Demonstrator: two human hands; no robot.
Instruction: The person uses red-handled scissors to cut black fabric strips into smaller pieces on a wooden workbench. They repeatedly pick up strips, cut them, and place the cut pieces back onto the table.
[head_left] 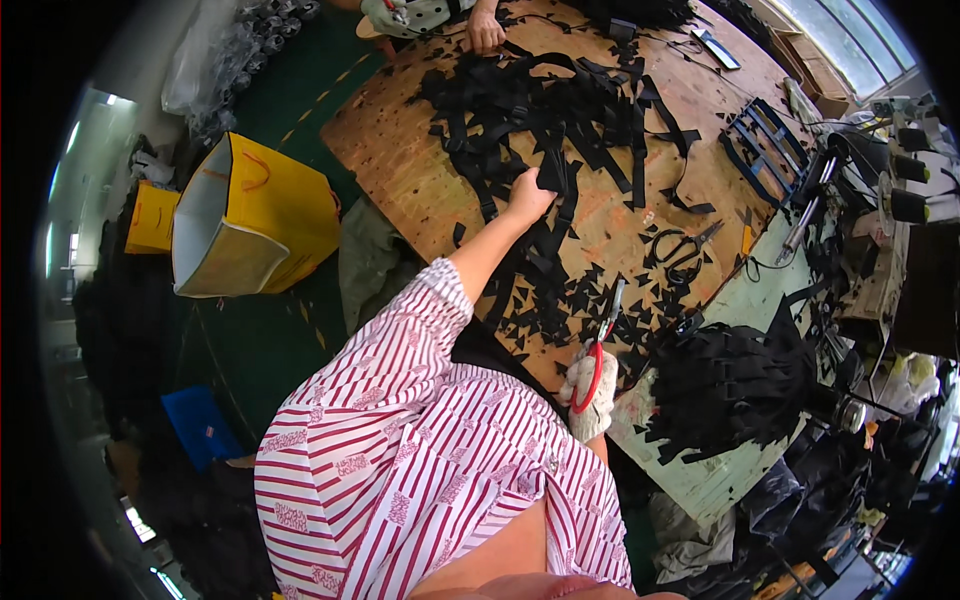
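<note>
My left hand (pixel 530 197) reaches out over the table and is closed on a black webbing strap (pixel 548 172), at the near side of a heap of black straps (pixel 520 105). Some of these straps carry buckles. In a white knit glove, my right hand (pixel 590 388) grips red-handled scissors (pixel 596 365) close to the table's near edge, their blades pointing away from me. Small black webbing scraps (pixel 545 318) lie scattered between my two hands.
Black-handled scissors (pixel 685 250) lie on the wooden table (pixel 385 150) to the right. Beyond them is a blue rack (pixel 765 150). A stack of black straps (pixel 735 385) sits at right. Across the table is another person's hand (pixel 486 30). A yellow bag (pixel 280 215) stands at left.
</note>
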